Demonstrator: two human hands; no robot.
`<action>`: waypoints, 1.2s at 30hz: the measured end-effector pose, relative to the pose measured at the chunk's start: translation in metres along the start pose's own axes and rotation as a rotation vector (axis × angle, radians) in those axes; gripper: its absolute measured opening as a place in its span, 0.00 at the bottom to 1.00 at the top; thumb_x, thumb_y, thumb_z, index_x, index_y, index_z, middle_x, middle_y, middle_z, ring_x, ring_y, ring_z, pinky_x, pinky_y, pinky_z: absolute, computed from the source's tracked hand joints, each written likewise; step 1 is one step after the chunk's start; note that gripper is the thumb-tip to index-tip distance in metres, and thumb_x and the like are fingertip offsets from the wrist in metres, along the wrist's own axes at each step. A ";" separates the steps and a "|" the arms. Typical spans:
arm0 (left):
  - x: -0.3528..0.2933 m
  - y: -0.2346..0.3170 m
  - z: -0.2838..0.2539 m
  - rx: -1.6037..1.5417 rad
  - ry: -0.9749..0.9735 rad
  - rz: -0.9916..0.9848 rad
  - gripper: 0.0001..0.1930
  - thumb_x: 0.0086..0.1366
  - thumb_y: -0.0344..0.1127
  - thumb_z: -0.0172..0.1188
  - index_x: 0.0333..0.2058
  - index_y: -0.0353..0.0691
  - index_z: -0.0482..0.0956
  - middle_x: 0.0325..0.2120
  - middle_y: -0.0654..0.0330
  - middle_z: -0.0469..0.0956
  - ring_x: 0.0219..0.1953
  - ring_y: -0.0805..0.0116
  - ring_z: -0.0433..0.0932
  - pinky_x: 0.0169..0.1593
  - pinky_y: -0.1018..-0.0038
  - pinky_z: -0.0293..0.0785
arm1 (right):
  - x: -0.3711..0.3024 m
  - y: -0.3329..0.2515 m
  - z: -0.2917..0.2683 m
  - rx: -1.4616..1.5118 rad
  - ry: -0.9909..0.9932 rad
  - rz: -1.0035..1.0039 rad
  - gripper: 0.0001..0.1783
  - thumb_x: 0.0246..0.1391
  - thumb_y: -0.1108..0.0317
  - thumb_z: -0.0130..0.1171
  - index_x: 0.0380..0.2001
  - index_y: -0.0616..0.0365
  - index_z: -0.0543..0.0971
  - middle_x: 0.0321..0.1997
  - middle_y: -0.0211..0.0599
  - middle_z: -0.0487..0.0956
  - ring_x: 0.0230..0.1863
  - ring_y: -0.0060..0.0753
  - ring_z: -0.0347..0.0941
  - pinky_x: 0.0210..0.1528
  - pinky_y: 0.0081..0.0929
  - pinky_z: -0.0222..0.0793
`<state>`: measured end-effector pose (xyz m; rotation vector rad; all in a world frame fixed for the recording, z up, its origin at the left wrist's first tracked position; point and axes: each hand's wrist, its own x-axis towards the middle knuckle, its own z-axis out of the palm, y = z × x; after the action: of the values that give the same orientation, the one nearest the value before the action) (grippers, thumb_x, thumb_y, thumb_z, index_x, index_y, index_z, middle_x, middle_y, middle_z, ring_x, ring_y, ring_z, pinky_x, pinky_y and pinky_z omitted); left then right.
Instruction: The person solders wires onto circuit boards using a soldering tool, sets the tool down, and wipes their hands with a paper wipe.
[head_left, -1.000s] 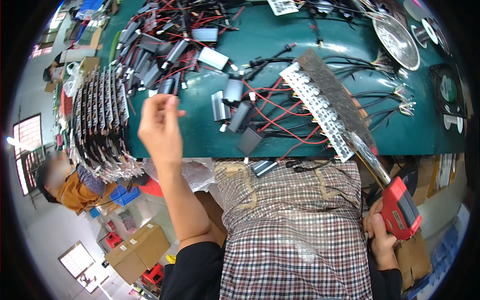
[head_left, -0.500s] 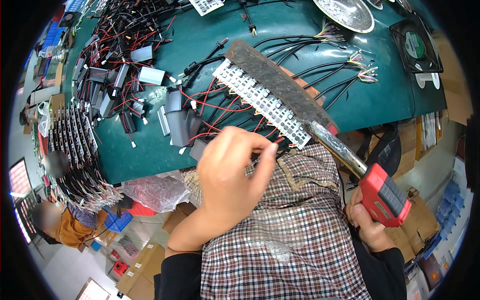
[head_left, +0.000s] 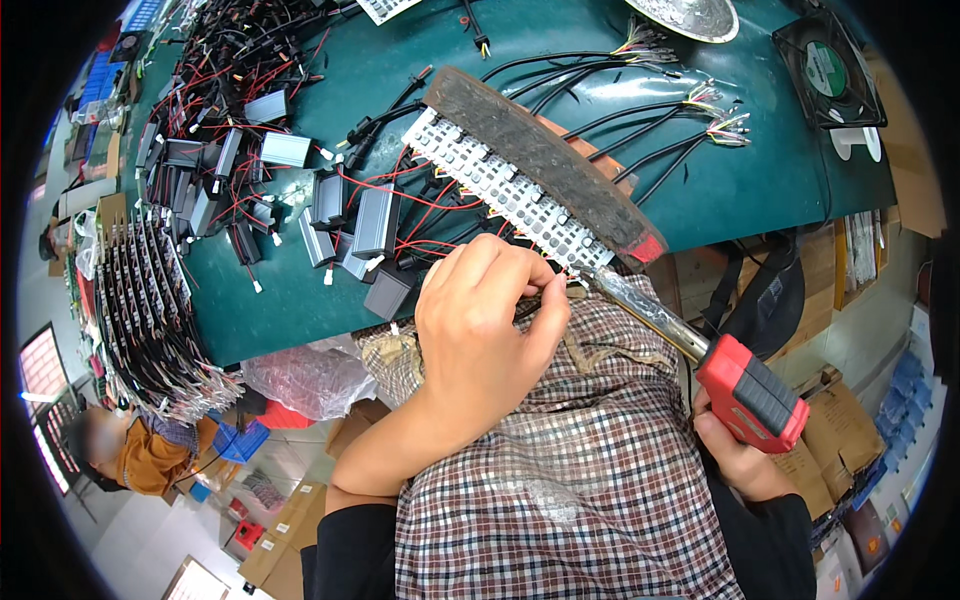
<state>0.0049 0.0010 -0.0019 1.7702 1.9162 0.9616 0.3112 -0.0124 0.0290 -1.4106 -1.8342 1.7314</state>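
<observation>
My right hand (head_left: 738, 455) grips the red and black handle of a soldering gun (head_left: 752, 395). Its long metal barrel points up and left, the tip at the near right end of a white circuit board strip (head_left: 510, 190). That strip, lined with small components, lies slantwise along a dark, worn bar (head_left: 540, 165) with a red end. Just below the same end, my left hand (head_left: 490, 325) is closed in a pinch beside thin coloured wires; what lies between thumb and finger is too small to make out. Red and black wires run out from under the strip.
Grey metal housings (head_left: 375, 222) with red leads lie left of the strip, before a heap of black cables (head_left: 240, 60). Black cables with stripped ends (head_left: 705, 97) stretch across the green table (head_left: 780, 190). A metal dish (head_left: 690, 18) and fan (head_left: 828, 75) stand far right. Another person (head_left: 150, 455) is at left.
The soldering gun's tip has moved left and down onto the strip's near end. My left hand has shifted slightly right and up. The strip and bar appear a little further left.
</observation>
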 end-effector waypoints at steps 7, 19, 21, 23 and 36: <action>0.000 0.002 0.000 0.008 -0.020 -0.023 0.08 0.52 0.23 0.69 0.23 0.39 0.77 0.21 0.63 0.73 0.22 0.71 0.71 0.26 0.74 0.65 | 0.002 0.005 0.005 0.052 0.025 -0.052 0.18 0.51 0.75 0.68 0.46 0.61 0.81 0.34 0.35 0.80 0.34 0.30 0.78 0.37 0.29 0.72; 0.001 0.002 0.003 0.034 -0.017 -0.036 0.09 0.52 0.24 0.68 0.23 0.39 0.75 0.21 0.63 0.73 0.21 0.71 0.71 0.25 0.75 0.66 | 0.003 -0.002 0.005 0.030 0.076 -0.066 0.16 0.51 0.74 0.69 0.45 0.61 0.81 0.34 0.34 0.81 0.33 0.29 0.78 0.36 0.28 0.72; 0.002 0.003 0.003 0.039 -0.019 -0.034 0.09 0.52 0.24 0.68 0.23 0.39 0.75 0.21 0.63 0.73 0.21 0.71 0.72 0.25 0.74 0.66 | -0.002 0.002 -0.001 -0.019 0.003 -0.020 0.16 0.50 0.75 0.69 0.44 0.61 0.81 0.34 0.35 0.81 0.33 0.31 0.78 0.36 0.30 0.73; 0.002 0.003 0.003 0.046 -0.019 -0.033 0.09 0.52 0.24 0.68 0.23 0.39 0.75 0.21 0.63 0.73 0.21 0.71 0.72 0.25 0.74 0.66 | -0.003 -0.001 0.000 -0.001 0.021 0.008 0.16 0.49 0.75 0.69 0.44 0.61 0.81 0.34 0.36 0.81 0.33 0.32 0.78 0.37 0.30 0.73; -0.001 0.003 -0.002 -0.046 -0.020 -0.093 0.06 0.57 0.25 0.69 0.28 0.37 0.79 0.23 0.62 0.75 0.21 0.72 0.69 0.26 0.76 0.66 | -0.004 -0.002 0.004 0.057 0.066 0.061 0.18 0.53 0.72 0.69 0.48 0.62 0.81 0.38 0.39 0.82 0.40 0.35 0.79 0.44 0.31 0.74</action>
<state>0.0059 -0.0007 0.0015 1.6431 1.9300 0.9445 0.3092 -0.0179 0.0314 -1.4975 -1.7111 1.7304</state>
